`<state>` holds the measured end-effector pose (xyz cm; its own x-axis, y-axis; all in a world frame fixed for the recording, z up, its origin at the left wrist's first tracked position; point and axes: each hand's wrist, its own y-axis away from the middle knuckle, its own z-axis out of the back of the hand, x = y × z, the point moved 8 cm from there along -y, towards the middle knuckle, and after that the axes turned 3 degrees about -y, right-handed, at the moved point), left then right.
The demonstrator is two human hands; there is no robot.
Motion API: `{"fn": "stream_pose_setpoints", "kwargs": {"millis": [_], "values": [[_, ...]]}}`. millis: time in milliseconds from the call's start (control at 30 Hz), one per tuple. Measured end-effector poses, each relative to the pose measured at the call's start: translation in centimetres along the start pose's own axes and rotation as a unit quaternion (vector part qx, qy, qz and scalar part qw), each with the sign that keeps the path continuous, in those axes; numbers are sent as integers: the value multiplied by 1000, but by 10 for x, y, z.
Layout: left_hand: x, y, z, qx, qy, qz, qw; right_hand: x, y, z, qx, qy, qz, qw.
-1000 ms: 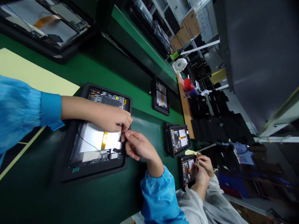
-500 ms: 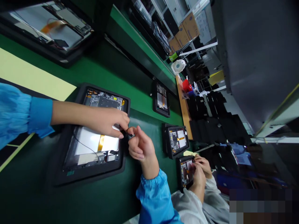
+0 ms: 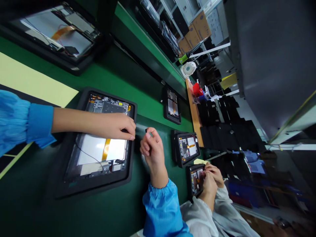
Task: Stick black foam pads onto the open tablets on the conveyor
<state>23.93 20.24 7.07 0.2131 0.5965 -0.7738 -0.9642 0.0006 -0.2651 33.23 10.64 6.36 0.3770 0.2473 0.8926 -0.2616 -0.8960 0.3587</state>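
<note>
An opened tablet-like device (image 3: 116, 149) lies in a black frame (image 3: 98, 186), showing a circuit board, white battery and orange ribbon cable. My left hand (image 3: 120, 126) reaches across it in a blue sleeve, thumb and fingers pressed together near the frame's right edge. Whatever those fingers hold, if anything, is hidden. Just right of the frame, my right hand (image 3: 153, 148) is raised above the green table, fingers curled. Between its thumb and forefinger a small black piece (image 3: 146, 130) pokes out, too small to identify. A gap separates the two hands.
Another opened device (image 3: 71, 23) lies at the upper left beside a pale yellow strip (image 3: 32, 77). Two more framed devices (image 3: 172, 105) (image 3: 189, 146) sit to the right. A co-worker's hands (image 3: 209, 177) work on a device at lower right. A white fan (image 3: 188, 69) stands farther back.
My hands were together at the frame's right edge, with a small dark piece between them. Now they are apart; my right hand has moved up and right with a black piece.
</note>
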Motion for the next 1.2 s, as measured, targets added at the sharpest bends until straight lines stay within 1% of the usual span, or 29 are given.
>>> {"fn": "stream_pose_setpoints", "kwargs": {"millis": [67,167,233,333,400,467,533,600,667,733,833,967,1033,1100,1133,1200], "values": [[3,0,0,-5,8,18,1000,0,2,0,17,-10,-23,1000],[9,-1,2,-21,6,54,998,-8,4,-5,85,-57,-90,991],[12,-1,1,-28,-5,65,997,-15,5,-7,117,-77,-124,982],[17,-2,-1,-41,-14,57,997,-25,5,-7,134,-85,-155,975],[19,-1,-1,-52,-7,46,998,-26,5,-9,140,-93,-152,974],[20,-1,-1,-56,8,40,998,-23,4,-10,135,-98,-129,977],[19,-1,0,-53,20,38,998,-20,2,-8,111,-90,-97,985],[17,-1,0,-43,25,39,998,-16,-1,-2,72,-61,-55,994],[14,-2,0,-34,26,43,998,-9,-6,7,21,-8,7,1000],[14,-3,-1,-28,25,52,998,0,-9,15,-29,74,80,994],[14,-2,-2,-21,10,73,997,15,-9,16,-72,196,185,960],[14,0,-1,-15,-11,88,996,29,3,9,-85,272,297,911],[13,1,2,-16,-18,88,996,33,14,3,-73,302,335,889],[13,2,3,-9,-22,80,997,34,27,-2,-51,328,357,873],[12,3,4,-5,-20,73,997,35,33,-4,-40,335,360,870],[10,4,6,0,-13,54,998,36,41,-6,-8,343,344,874]]}}
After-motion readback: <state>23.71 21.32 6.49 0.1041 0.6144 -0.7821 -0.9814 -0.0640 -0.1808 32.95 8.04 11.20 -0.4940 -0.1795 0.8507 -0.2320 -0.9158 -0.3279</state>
